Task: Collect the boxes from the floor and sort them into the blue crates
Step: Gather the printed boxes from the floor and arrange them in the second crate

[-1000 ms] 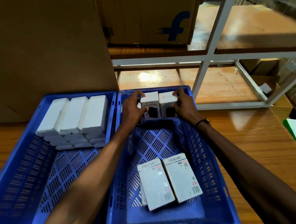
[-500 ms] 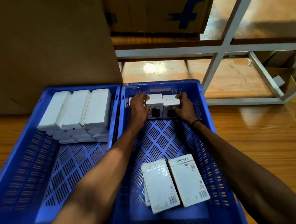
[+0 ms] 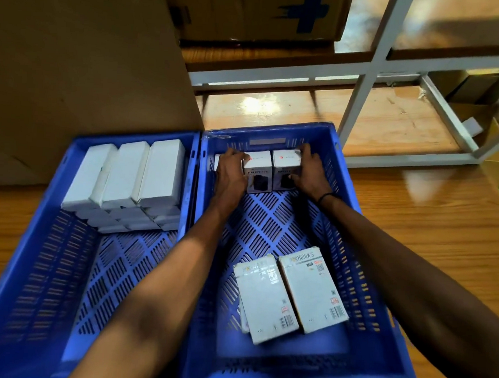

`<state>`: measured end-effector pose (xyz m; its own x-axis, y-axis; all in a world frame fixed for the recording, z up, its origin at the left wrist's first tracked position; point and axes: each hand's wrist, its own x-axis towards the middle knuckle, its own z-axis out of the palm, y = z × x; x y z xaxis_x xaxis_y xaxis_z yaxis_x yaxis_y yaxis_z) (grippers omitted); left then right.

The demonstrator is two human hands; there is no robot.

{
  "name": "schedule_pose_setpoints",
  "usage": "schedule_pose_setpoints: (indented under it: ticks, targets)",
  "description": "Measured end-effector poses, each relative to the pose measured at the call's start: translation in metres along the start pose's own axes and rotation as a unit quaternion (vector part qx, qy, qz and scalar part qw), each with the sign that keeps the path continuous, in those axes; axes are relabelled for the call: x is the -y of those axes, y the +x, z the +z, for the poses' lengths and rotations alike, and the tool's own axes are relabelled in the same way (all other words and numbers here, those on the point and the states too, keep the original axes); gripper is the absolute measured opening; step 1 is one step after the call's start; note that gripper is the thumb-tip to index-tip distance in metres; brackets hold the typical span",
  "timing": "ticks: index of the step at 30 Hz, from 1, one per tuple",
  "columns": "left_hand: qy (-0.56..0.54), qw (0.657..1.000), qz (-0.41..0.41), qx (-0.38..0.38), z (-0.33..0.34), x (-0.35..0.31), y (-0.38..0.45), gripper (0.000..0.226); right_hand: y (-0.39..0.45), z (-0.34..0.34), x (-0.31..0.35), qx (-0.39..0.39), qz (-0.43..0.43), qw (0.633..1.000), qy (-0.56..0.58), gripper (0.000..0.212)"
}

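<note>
Two blue crates stand side by side on a wooden surface. Against the far wall of the right crate (image 3: 364,254) stand small white cube boxes (image 3: 258,167). My left hand (image 3: 230,173) grips their left side and partly hides another box there. My right hand (image 3: 309,172) holds the right cube box (image 3: 285,163) from its right side. Flat white Portronics boxes (image 3: 288,293) lie near the front of the same crate. The left crate (image 3: 33,263) holds a stack of plain white oblong boxes (image 3: 129,181) at its far end.
A large brown cardboard box (image 3: 83,61) stands behind the left crate. A white metal shelf frame (image 3: 362,87) with wooden boards rises behind the right crate, with a carton bearing a blue logo (image 3: 259,11) on it. More cartons (image 3: 476,86) sit at the far right.
Both hands have lowered the small cube boxes from above the crate rim down onto the floor of the right crate at its far wall. My view has tilted downward.
</note>
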<state>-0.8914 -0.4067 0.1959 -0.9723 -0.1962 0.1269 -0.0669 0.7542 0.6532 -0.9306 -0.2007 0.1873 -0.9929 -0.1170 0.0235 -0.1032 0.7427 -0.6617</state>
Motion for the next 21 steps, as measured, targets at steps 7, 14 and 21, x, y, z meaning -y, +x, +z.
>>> schedule_pose_setpoints:
  ticks: [7, 14, 21]
  targets:
    - [-0.072, 0.996, 0.055, -0.007, -0.048, -0.026, -0.042, 0.05, -0.041, -0.044, 0.024, -0.008, -0.045, 0.998, -0.037, 0.07]
    - [-0.066, 0.989, 0.002, 0.135, -0.096, -0.041, -0.133, 0.034, -0.119, -0.093, 0.043, 0.146, -0.06, 0.985, -0.064, 0.045]
    - [0.008, 0.978, -0.031, 0.204, -0.102, -0.033, -0.194, 0.03, -0.18, -0.11, 0.049, 0.258, 0.028, 0.961, -0.099, 0.056]
